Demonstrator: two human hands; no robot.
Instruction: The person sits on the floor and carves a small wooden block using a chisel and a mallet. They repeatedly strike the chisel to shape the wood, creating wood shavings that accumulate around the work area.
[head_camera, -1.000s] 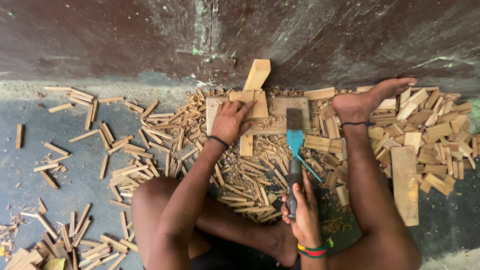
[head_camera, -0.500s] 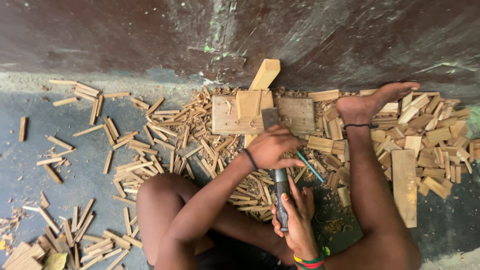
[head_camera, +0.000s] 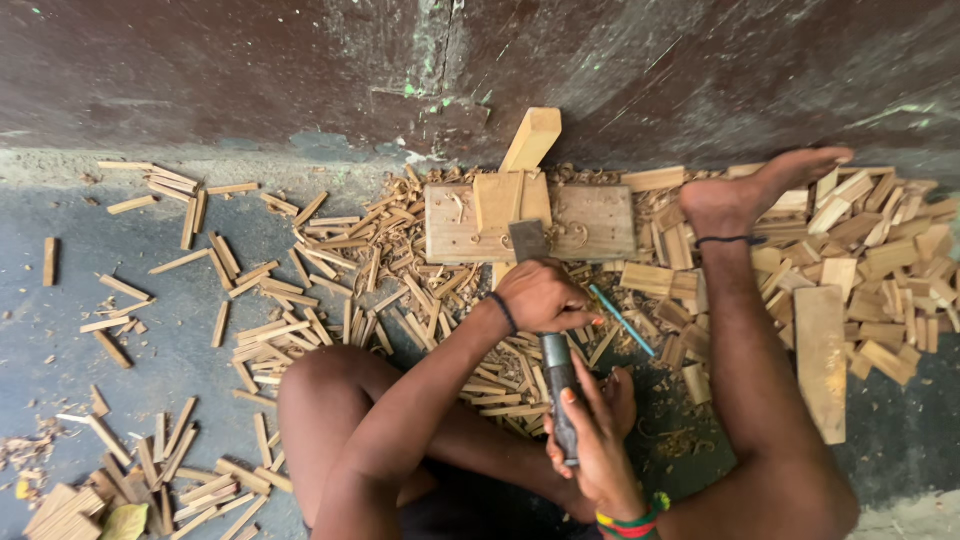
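I sit on the floor with a wide-bladed chisel (head_camera: 530, 242) in both hands. My right hand (head_camera: 598, 442), with a striped bracelet at the wrist, grips its dark handle (head_camera: 558, 392). My left hand (head_camera: 545, 296), wearing a black wristband, is closed around the shank just behind the blade. The blade edge rests on a small pale wooden block (head_camera: 498, 203), which lies on a flat wooden board (head_camera: 595, 222) against the wall. My right foot (head_camera: 745, 195) sits beside the board's right end.
A pale stick (head_camera: 531, 139) leans on the dark wall behind the board. Several cut wooden slats and shavings (head_camera: 300, 290) litter the floor to the left, with a denser heap (head_camera: 870, 260) on the right. A thin blue pencil (head_camera: 621, 320) lies near my left hand.
My left hand left the wooden block and came down to grip the chisel behind its blade. The chisel swung left, so its blade now rests on the block.
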